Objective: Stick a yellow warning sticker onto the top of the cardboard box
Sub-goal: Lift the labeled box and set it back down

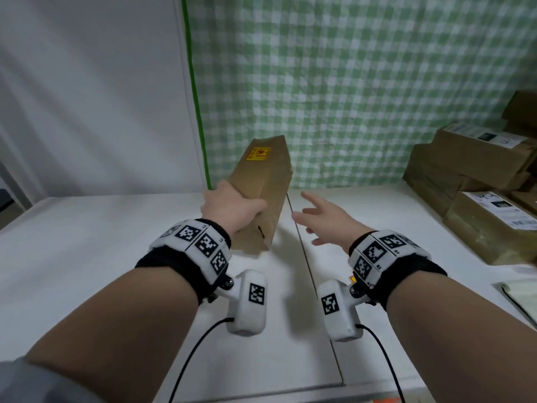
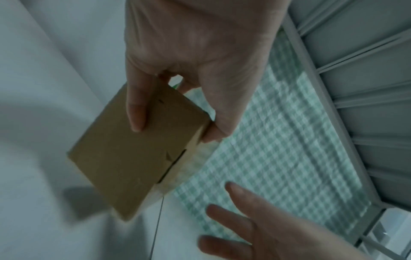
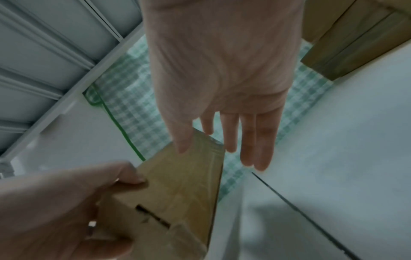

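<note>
A long brown cardboard box (image 1: 263,193) is lifted off the white table (image 1: 87,242), its far end tilted upward. A yellow warning sticker (image 1: 258,154) sits on its upper face near the far end. My left hand (image 1: 229,207) grips the box's near end, fingers over one side and thumb on the other, as the left wrist view shows on the box (image 2: 124,158). My right hand (image 1: 322,219) hovers to the right of the box with fingers spread and straight, holding nothing. In the right wrist view its fingers (image 3: 251,140) hang beside the box (image 3: 184,184).
A stack of taped cardboard parcels (image 1: 476,181) with white labels fills the right side of the table. A green checked cloth (image 1: 348,82) hangs behind. A seam (image 1: 308,271) splits the tabletop. A flat pale sheet (image 1: 520,298) lies at the right edge.
</note>
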Tool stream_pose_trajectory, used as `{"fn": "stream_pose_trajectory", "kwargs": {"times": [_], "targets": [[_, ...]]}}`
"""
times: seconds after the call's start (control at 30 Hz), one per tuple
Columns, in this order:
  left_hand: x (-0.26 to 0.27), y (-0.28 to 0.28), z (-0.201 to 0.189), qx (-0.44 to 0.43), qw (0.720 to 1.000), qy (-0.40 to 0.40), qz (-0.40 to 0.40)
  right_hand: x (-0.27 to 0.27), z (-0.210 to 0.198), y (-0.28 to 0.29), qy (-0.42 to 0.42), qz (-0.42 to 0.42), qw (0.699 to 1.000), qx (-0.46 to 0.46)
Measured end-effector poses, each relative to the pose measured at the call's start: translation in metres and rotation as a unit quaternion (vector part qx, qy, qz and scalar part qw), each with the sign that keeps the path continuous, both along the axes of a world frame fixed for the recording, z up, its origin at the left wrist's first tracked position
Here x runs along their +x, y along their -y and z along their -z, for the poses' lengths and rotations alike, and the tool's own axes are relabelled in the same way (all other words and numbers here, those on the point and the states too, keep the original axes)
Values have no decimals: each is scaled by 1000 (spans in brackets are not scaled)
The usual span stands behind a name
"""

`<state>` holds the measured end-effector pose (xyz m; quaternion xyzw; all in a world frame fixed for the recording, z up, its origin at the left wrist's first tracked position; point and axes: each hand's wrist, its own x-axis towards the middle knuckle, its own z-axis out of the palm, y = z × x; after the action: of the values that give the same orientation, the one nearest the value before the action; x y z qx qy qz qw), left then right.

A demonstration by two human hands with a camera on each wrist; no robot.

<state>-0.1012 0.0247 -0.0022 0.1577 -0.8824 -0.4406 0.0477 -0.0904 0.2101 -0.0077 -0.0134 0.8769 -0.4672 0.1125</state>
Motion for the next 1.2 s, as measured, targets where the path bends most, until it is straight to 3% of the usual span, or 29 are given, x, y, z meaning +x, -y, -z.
{"fn": "stream_pose_trajectory", "kwargs": {"times": [0.1, 0.2, 0.3, 0.4, 0.47, 0.6, 0.73, 0.97, 1.2], "targets": [[-25, -3, 9, -2, 1000, 22, -18, -16, 1, 13, 27, -67, 997, 21], [-37, -7, 9, -36, 998, 43, 23, -35, 10, 17, 36, -84, 995, 34], [-48, -2, 6, -126, 986, 70, 85, -49, 19, 9, 19, -43, 998, 48], [-62, 5, -2, -257, 956, 91, 106, -60, 25, -4, -26, 24, 997, 72], [-72, 8, -5, -301, 941, 95, 123, -68, 27, -12, -53, 79, 993, 72], [-92, 12, -10, -282, 940, 102, 161, -89, 28, -21, -86, 160, 979, 89], [-107, 17, -12, -275, 938, 96, 187, -105, 30, -21, -78, 157, 981, 78], [-119, 29, 7, -205, 962, 59, 170, -112, 35, -20, -89, 147, 982, 74], [-105, 28, -3, -184, 968, 56, 160, -104, 27, -14, -42, 139, 986, 80]]}}
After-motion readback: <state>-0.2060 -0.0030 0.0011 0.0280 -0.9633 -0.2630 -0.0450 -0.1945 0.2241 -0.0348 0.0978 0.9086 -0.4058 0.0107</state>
